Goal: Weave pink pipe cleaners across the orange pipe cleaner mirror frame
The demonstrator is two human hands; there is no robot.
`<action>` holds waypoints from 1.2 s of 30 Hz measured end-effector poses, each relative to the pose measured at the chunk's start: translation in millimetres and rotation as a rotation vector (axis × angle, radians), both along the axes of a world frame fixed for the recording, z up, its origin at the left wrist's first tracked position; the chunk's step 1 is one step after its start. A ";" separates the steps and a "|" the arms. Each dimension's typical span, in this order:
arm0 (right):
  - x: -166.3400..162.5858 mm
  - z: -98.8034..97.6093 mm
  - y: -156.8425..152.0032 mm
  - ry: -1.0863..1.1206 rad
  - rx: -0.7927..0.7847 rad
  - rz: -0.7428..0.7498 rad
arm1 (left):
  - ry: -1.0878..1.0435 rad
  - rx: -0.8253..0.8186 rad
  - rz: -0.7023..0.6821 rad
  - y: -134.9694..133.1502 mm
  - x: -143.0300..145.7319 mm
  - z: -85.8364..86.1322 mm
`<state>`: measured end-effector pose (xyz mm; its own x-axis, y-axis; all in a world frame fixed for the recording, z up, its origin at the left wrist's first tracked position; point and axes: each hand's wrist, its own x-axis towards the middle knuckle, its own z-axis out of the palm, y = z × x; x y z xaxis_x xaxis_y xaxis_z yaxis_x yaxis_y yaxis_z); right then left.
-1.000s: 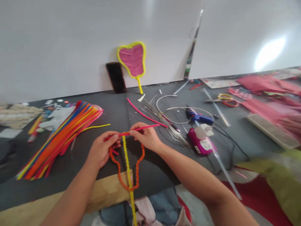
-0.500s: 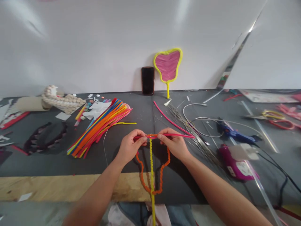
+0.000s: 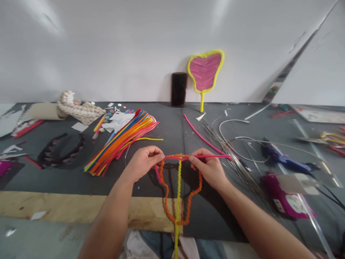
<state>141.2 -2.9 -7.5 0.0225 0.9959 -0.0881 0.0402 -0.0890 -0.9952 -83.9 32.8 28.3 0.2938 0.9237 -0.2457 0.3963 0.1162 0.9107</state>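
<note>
One pink strip (image 3: 211, 156), left grip (image 3: 145, 162) to right grip (image 3: 208, 168)

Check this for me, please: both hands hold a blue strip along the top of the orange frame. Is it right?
Not the colour: the head view shows that the strip is pink. The left hand and right hand do hold it along the top of the orange frame.

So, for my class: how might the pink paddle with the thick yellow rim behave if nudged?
The paddle would probably tip easily, since it widens upward from one thin yellow stem. It is likely fairly stiff, as its outline isn't sagging.
</note>
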 end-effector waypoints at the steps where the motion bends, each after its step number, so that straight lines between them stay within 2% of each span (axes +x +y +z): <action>1: 0.3 -0.8 0.0 0.000 0.002 -0.002 | 0.023 0.014 -0.001 1.2 -1.7 -0.5; 8: 1.5 -5.3 1.7 -0.001 0.035 -0.012 | 0.016 -0.123 -0.029 5.0 -4.1 -5.2; 13: 1.8 -2.8 1.2 0.034 0.043 -0.007 | -0.109 -0.284 -0.112 7.3 -8.5 -12.6; 18: 1.0 -0.8 0.7 0.087 0.025 -0.026 | -0.237 -0.350 -0.114 7.8 -7.0 -13.5; 21: -0.3 1.3 0.3 0.187 -0.025 -0.035 | -0.273 -0.341 -0.072 8.1 -5.5 -10.7; 25: -1.9 2.4 -1.3 0.334 -0.088 -0.065 | -0.344 -0.281 0.050 8.9 -6.4 -9.7; 30: -1.9 2.7 -0.6 0.617 -0.228 -0.072 | -0.369 -0.231 0.099 9.6 -7.3 -9.4; 36: 1.7 2.9 5.5 0.637 -0.243 -0.111 | -0.338 -0.195 0.103 11.1 -9.2 -6.0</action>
